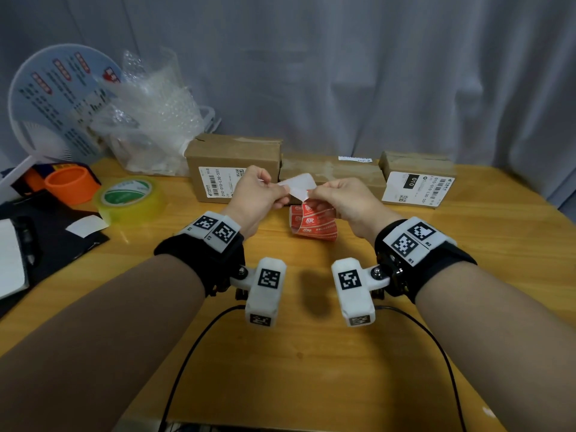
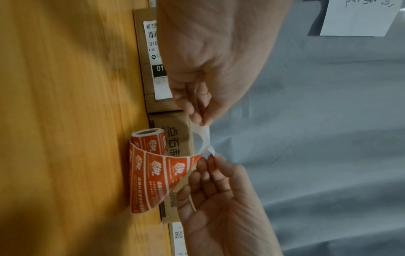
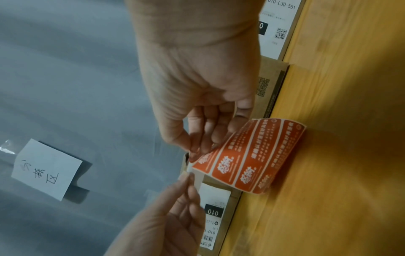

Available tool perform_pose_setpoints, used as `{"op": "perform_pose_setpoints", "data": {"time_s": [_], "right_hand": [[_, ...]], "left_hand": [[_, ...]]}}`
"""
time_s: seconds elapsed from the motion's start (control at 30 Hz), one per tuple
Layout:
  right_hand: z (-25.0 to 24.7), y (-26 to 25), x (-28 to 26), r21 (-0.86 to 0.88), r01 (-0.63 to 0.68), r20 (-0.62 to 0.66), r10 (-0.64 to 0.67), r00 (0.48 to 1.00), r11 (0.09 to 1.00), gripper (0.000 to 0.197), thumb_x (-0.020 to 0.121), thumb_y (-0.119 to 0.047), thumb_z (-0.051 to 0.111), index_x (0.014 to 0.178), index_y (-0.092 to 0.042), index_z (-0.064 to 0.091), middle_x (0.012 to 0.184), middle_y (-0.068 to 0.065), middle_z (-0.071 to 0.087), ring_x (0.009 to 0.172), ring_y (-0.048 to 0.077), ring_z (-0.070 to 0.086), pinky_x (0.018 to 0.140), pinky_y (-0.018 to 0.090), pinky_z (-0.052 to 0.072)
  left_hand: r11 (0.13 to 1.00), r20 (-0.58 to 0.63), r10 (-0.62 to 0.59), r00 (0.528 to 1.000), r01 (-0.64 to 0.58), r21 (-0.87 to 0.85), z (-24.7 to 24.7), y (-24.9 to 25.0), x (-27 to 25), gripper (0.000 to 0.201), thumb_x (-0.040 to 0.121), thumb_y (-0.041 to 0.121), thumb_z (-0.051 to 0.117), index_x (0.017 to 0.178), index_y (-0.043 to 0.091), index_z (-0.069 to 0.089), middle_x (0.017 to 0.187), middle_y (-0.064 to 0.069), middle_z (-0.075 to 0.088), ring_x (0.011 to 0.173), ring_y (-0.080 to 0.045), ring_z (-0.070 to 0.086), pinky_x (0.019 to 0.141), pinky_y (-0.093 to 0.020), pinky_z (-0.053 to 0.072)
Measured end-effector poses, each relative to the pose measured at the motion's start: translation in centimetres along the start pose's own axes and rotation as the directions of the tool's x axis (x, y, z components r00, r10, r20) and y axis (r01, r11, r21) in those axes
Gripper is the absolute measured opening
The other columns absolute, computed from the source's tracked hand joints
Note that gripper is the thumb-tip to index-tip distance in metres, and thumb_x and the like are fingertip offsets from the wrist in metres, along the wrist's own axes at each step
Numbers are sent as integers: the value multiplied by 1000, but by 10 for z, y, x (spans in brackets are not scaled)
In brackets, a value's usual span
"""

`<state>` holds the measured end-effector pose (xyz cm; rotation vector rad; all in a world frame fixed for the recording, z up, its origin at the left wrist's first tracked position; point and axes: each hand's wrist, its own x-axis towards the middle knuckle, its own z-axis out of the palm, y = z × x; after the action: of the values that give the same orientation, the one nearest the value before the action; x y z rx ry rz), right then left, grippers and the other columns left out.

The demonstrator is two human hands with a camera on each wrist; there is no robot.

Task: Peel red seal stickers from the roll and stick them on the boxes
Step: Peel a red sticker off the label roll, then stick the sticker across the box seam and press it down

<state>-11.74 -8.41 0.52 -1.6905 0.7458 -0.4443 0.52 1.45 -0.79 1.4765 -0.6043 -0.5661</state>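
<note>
The roll of red seal stickers (image 1: 314, 224) (image 2: 151, 145) sits low by the table top, in front of the middle box (image 1: 330, 173). An unrolled strip (image 3: 252, 155) curls up from it to my hands. My left hand (image 1: 285, 191) (image 2: 200, 121) (image 3: 189, 176) pinches the bare white backing paper (image 1: 299, 182) (image 2: 203, 138) at the strip's end. My right hand (image 1: 311, 193) (image 2: 208, 159) (image 3: 197, 152) pinches the strip at its first red sticker. A left box (image 1: 232, 163) and a right box (image 1: 417, 179), both with white shipping labels, flank the middle one along the back.
At the left stand a clear tape roll (image 1: 131, 194), an orange tape dispenser (image 1: 70, 182), bubble wrap (image 1: 149, 120) and a round hand fan (image 1: 56, 98). A white paper scrap (image 1: 87, 224) lies on a black mat. Two black cables (image 1: 193, 347) cross the wooden table (image 1: 311, 353) near me.
</note>
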Motion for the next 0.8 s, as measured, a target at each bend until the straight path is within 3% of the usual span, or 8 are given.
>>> {"op": "perform_pose_setpoints", "data": {"time_s": [0.1, 0.2, 0.4, 0.5, 0.57, 0.63, 0.7, 0.8], "right_hand": [[-8, -3, 1, -10, -34, -33, 33, 999, 999, 12, 81, -18, 64, 71, -10, 65, 65, 0, 63, 62, 10, 54, 57, 20, 42], [-17, -5, 2, 85, -51, -91, 59, 994, 995, 22, 79, -16, 61, 58, -16, 57, 55, -4, 53, 56, 11, 44, 52, 21, 33], [-37, -13, 0, 340, 5, -197, 66, 978, 941, 25, 74, -14, 54, 49, -19, 53, 49, -9, 51, 49, 9, 37, 51, 23, 27], [-44, -16, -3, 483, 111, -265, 24, 964, 869, 29, 74, -13, 53, 46, -22, 50, 46, -11, 49, 47, 7, 36, 54, 22, 27], [-45, -17, -5, 467, 153, -300, -7, 954, 871, 32, 72, -13, 54, 42, -23, 53, 48, -11, 49, 52, 8, 36, 56, 22, 28], [-42, -18, -8, 349, 162, -310, -49, 949, 923, 38, 74, -13, 55, 37, -21, 57, 52, -11, 49, 60, 9, 38, 63, 25, 30], [-36, -20, -10, 234, 141, -311, -63, 948, 962, 39, 75, -14, 57, 36, -21, 58, 59, -9, 49, 68, 12, 40, 73, 30, 32], [-25, -25, -11, 166, 116, -318, -58, 946, 979, 34, 71, -17, 60, 37, -20, 58, 63, -7, 49, 72, 14, 42, 77, 32, 32]], "left_hand": [[989, -93, -22, 995, 35, 142, -3, 0, 4, 31, 80, 4, 68, 84, 18, 41, 83, -6, 53, 67, -12, 54, 53, -17, 42], [957, -136, -44, 990, 81, 277, -6, 0, 7, 36, 79, 10, 71, 100, 13, 42, 96, -4, 51, 91, -17, 47, 59, -17, 35], [882, -100, -69, 993, 107, 458, -9, -6, 7, 45, 78, 11, 70, 116, 5, 49, 104, -5, 48, 95, -17, 43, 67, -23, 35], [866, -72, -87, 994, 111, 487, -10, -13, 5, 35, 76, 10, 71, 103, 8, 49, 92, -3, 50, 91, -19, 45, 57, -19, 34], [853, -46, -89, 995, 100, 513, -11, -14, 3, 31, 77, 12, 72, 95, 11, 46, 88, -2, 51, 89, -19, 47, 57, -20, 35], [828, -21, -41, 999, 46, 559, -11, -9, 2, 29, 79, 23, 72, 94, 15, 48, 101, -5, 53, 88, -18, 49, 63, -24, 39], [806, 34, 67, 997, -74, 588, -10, 2, -1, 27, 81, 33, 69, 97, 21, 51, 113, -4, 49, 96, -18, 50, 80, -26, 41], [768, 156, 232, 960, -279, 577, -5, 24, -9, 29, 81, 39, 67, 103, 25, 56, 112, 2, 41, 107, -15, 45, 95, -29, 38]]}}
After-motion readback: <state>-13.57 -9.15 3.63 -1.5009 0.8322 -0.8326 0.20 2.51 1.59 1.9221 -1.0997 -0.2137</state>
